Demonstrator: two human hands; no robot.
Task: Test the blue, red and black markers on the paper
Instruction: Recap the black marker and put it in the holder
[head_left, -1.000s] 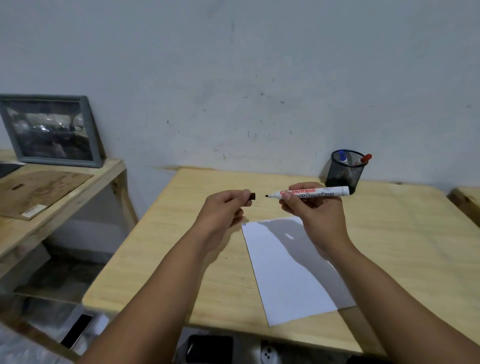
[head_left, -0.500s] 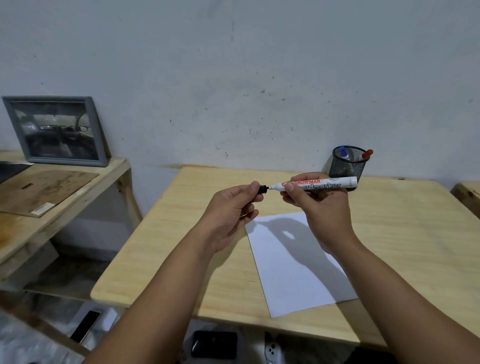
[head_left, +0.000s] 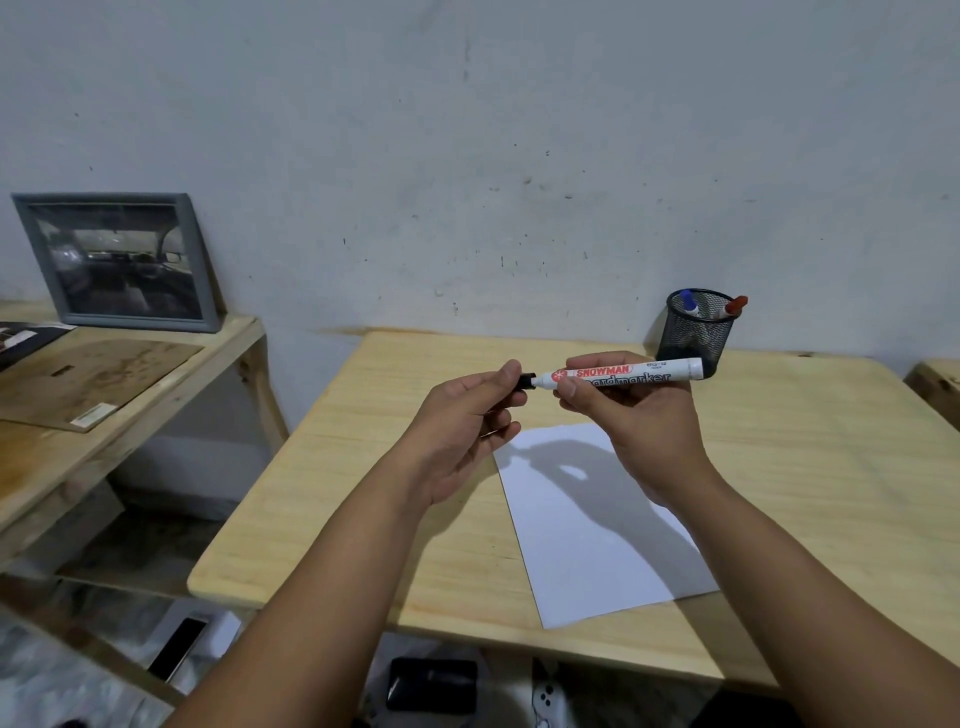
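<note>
- Held level in the air above the wooden table: black marker, white barrel with red "SNOWMAN" print, tip end pointing left.
- Grasping the barrel from below: right hand, thumb and fingers curled round it.
- Pinching the black cap at the marker's tip end: left hand, thumb and forefinger closed on it; cannot tell if the cap is fully seated.
- Lying flat on the table under both hands: white paper, partly covered by the hands' shadow.
- Standing at the far edge of the table, just behind the marker's rear end: black mesh pen cup, its lower part hidden by the marker.
- Sticking out of the cup: blue marker and red marker, well apart from the paper.
- On the left side shelf: grey picture frame leaning on the wall, brown board lying flat.
- On the floor below: dark phone.
</note>
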